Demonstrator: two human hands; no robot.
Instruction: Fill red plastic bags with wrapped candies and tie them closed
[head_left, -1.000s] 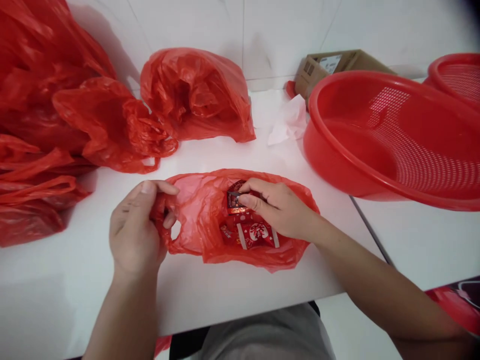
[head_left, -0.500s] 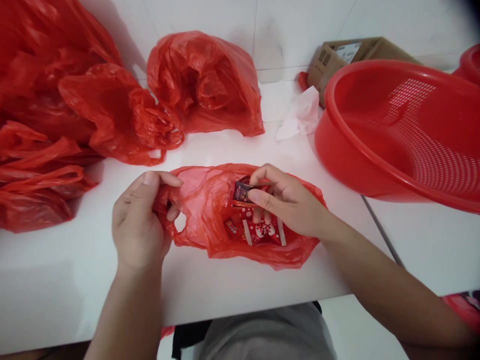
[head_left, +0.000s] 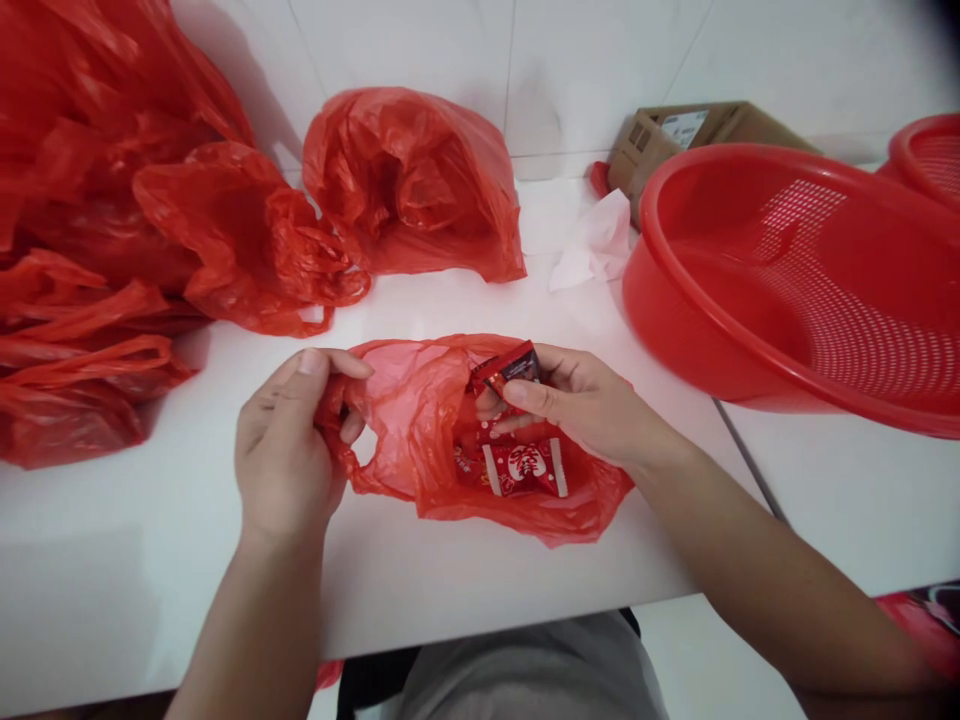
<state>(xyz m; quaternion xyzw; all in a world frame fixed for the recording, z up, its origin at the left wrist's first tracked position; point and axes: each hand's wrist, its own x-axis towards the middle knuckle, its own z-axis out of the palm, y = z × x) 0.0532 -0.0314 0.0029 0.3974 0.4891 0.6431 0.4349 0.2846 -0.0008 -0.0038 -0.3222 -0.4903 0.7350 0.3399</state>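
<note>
A thin red plastic bag (head_left: 427, 430) lies on its side on the white table, its mouth spread. My left hand (head_left: 296, 440) is closed on the bag's handle at the left end. Over the bag's right part, my right hand (head_left: 577, 400) grips a small dark and red packet (head_left: 517, 365) between thumb and fingers, with the packet tilted. Just below that hand, a red wrapped snack (head_left: 526, 467) with white ends and a white round print rests in the bag. Other red wrappers beside it are partly covered by the bag and my fingers.
Several red plastic bags (head_left: 97, 200) are heaped at the left, and another bag (head_left: 420, 190) stands by the wall. To the right sit a large red perforated basket (head_left: 705, 320), a cardboard box (head_left: 649, 145) and a crumpled white tissue (head_left: 604, 240).
The packet in my right hand has been raised and turned, showing more of its red side. My left hand keeps its hold on the bag. The view has shifted slightly.
</note>
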